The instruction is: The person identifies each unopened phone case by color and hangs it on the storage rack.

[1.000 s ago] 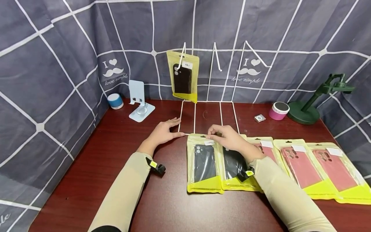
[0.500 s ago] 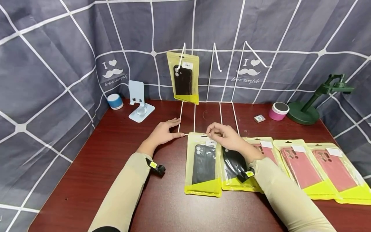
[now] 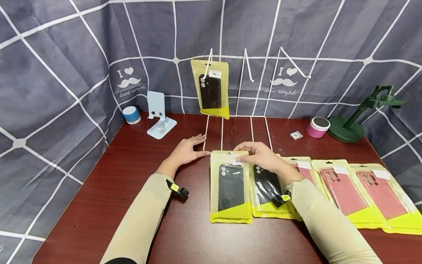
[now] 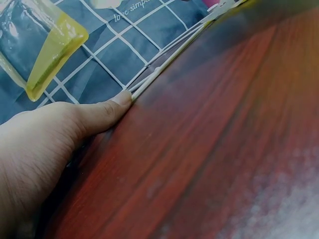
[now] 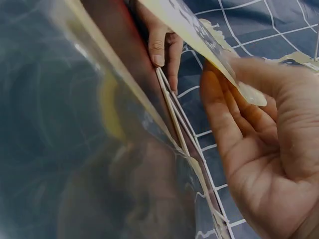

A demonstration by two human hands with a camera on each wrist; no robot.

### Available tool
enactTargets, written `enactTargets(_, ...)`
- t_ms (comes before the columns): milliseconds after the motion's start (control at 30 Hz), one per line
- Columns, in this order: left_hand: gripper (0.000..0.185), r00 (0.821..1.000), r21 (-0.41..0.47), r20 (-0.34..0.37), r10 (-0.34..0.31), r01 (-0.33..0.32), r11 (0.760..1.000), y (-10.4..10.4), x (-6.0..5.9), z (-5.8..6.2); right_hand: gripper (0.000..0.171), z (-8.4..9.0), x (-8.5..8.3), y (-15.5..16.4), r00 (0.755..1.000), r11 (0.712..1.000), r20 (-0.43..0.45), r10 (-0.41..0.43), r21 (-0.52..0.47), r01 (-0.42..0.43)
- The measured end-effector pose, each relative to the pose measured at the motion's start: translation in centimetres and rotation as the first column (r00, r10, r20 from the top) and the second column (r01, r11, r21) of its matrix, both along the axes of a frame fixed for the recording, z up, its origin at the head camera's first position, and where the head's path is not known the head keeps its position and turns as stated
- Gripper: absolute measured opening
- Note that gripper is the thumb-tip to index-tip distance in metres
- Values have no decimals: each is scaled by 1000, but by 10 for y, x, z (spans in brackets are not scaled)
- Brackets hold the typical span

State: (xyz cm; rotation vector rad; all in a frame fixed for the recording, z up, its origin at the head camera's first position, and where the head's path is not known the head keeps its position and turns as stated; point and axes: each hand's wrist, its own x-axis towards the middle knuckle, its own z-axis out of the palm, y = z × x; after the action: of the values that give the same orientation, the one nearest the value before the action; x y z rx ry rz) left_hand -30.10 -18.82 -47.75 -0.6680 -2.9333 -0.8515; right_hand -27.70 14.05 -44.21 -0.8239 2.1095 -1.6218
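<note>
My left hand [image 3: 192,147] lies flat on the red table, its straight fingers against the front-left corner of the white wire rack's base [image 3: 207,132]; the left wrist view shows the thumb [image 4: 107,112] touching the wire [image 4: 169,59]. My right hand [image 3: 243,157] pinches the top edge of a yellow packet holding a black phone case [image 3: 230,187], its top end raised off the table. In the right wrist view those fingers [image 5: 234,99] grip the packet's edge [image 5: 209,35]. Another such packet [image 3: 211,90] hangs on the rack's left hook.
A second black-case packet [image 3: 268,192] and pink-case packets [image 3: 343,190] lie in a row to the right. At the back stand a blue speaker [image 3: 131,114], a light-blue phone stand [image 3: 159,119], a pink speaker [image 3: 317,127], a small silver player [image 3: 296,135] and a green stand [image 3: 359,117].
My right hand has lifted the top of the leftmost packet and drawn it slightly left, away from its neighbour. The left hand has stayed on the rack base.
</note>
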Motion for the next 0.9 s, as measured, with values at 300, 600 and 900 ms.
enactTargets(300,83,1000,-15,-6,0,0,1000,0,-1,0,26,10,2,-6,960,963,175,-218,-120,240)
enactTargets(600,81,1000,0,-4,-15,15,1000,0,-1,1,19,27,10,-10,948,943,145,-285,-138,304)
enactTargets(900,77,999,-2,-25,-21,21,1000,0,0,0,26,42,21,-13,937,934,23,-349,-76,350)
